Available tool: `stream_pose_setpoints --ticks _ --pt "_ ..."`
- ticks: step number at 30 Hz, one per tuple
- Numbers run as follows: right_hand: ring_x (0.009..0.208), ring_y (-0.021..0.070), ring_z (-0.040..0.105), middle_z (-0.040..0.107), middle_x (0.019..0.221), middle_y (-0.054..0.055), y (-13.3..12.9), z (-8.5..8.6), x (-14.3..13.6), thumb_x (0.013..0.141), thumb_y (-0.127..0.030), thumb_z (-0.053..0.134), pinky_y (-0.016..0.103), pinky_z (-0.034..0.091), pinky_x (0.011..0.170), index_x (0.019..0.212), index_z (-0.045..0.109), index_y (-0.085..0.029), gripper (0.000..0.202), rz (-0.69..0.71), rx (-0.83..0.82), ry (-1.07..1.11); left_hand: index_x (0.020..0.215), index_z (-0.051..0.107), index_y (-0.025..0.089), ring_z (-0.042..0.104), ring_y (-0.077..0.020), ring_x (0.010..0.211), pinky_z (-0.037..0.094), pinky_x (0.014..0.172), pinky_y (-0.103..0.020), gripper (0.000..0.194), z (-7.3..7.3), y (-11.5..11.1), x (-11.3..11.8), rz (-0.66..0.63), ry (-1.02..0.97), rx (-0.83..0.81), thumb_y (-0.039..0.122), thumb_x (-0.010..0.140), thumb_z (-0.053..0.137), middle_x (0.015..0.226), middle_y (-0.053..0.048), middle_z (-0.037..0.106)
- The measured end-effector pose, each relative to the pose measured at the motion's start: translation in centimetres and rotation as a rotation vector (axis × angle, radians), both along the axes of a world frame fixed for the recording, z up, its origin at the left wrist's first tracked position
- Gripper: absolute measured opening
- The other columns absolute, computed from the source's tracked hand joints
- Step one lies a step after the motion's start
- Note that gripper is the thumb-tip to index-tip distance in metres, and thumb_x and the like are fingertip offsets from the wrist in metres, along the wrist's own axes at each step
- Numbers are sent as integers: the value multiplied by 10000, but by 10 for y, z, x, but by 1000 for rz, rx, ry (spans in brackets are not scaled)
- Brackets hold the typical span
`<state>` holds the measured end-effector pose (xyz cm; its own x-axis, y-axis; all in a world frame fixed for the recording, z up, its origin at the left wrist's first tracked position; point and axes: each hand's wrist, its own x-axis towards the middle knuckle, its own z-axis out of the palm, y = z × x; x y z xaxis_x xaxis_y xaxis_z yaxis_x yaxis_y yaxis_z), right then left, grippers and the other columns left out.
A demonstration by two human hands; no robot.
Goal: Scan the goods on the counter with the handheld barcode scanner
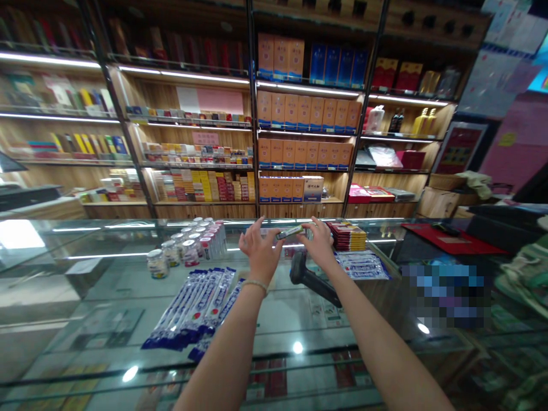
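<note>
A small slim green-and-white pack [290, 232] is held level above the glass counter, one end in each hand. My left hand [260, 254] pinches its left end between thumb and finger, the other fingers raised. At the right end, my right hand [317, 242] grips it the same way. Below my hands, a black handheld barcode scanner [314, 279] lies on the glass, partly behind my right forearm. Long blue-and-white packets [197, 308] lie fanned out left of my left forearm. The pack's print is too small to read.
Several small jars [157, 264] stand in rows at the left on the glass counter [115, 291]. Stacked red-and-yellow packs [351, 236] and more blue-and-white packets [363, 265] are to the right. A red mat [454, 238] lies farther right. Stocked shelves [306, 132] line the back.
</note>
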<state>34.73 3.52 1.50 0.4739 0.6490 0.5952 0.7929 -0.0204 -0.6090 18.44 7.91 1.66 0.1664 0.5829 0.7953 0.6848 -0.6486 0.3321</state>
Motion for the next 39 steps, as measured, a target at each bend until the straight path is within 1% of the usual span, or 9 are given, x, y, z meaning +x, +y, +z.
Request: stream_pose_setpoints --ticks 6,13,18,23,26,30,34,37,39 --pt "1435 311 338 447 1564 74 -5 3 -3 899 -402 644 534 253 1153 1100 720 -279 247 -11 83 -103 1087 748 328 389 -345 1430 212 1200 -631 237 -1 1 1 -18 17 -34 312 853 715 1562 -89 435" --pt "1431 306 334 452 1558 76 -10 7 -10 920 -398 641 533 228 1145 1059 722 -276 202 -31 104 -194 1063 762 321 389 -344 1432 243 1187 -618 214 -5 3 4 -17 88 -22 311 854 720 1568 -96 442" --pt "1441 302 318 456 1553 75 -11 5 -11 924 -402 630 543 206 1152 1031 719 -265 195 -19 114 -199 1038 769 322 379 -347 1440 243 1174 -645 195 -7 3 6 -31 121 -33 298 850 723 1561 -88 460" --pt "1449 304 316 465 1548 77 -11 6 -10 935 -406 603 564 191 1159 1004 723 -267 196 -31 127 -174 1062 771 330 368 -357 1454 251 1172 -648 220 -3 3 4 -34 139 -36 299 852 714 1584 -90 436" --pt "1450 316 317 458 1556 79 -11 11 -8 921 -411 625 580 194 1156 1004 728 -268 195 -33 115 -174 1125 762 325 380 -372 1450 272 1170 -632 307 4 5 3 -30 157 -42 307 818 756 1599 -114 413" --pt "1449 331 311 455 1561 71 -10 21 -6 902 -423 653 598 186 1147 1013 738 -278 202 -20 78 -176 1170 745 320 371 -395 1452 273 1172 -652 396 19 5 -2 -29 160 -47 317 778 797 1598 -125 411" --pt "1466 319 292 452 1568 52 -12 28 -8 911 -429 647 588 176 1150 993 745 -285 193 8 46 -198 1148 745 320 340 -377 1474 244 1194 -647 353 39 1 -12 -40 175 -16 314 797 781 1609 -113 393" --pt "1479 311 278 449 1573 45 -13 32 -14 917 -436 643 577 185 1154 982 748 -286 194 42 28 -207 1138 746 330 330 -355 1481 233 1207 -624 335 53 -3 -24 -50 206 2 320 804 775 1613 -94 392" --pt "1479 311 279 456 1568 49 -12 34 -20 914 -442 647 574 190 1156 975 750 -284 199 65 14 -210 1105 757 343 326 -352 1483 205 1213 -631 292 61 -5 -33 -62 244 37 319 814 767 1611 -74 405"
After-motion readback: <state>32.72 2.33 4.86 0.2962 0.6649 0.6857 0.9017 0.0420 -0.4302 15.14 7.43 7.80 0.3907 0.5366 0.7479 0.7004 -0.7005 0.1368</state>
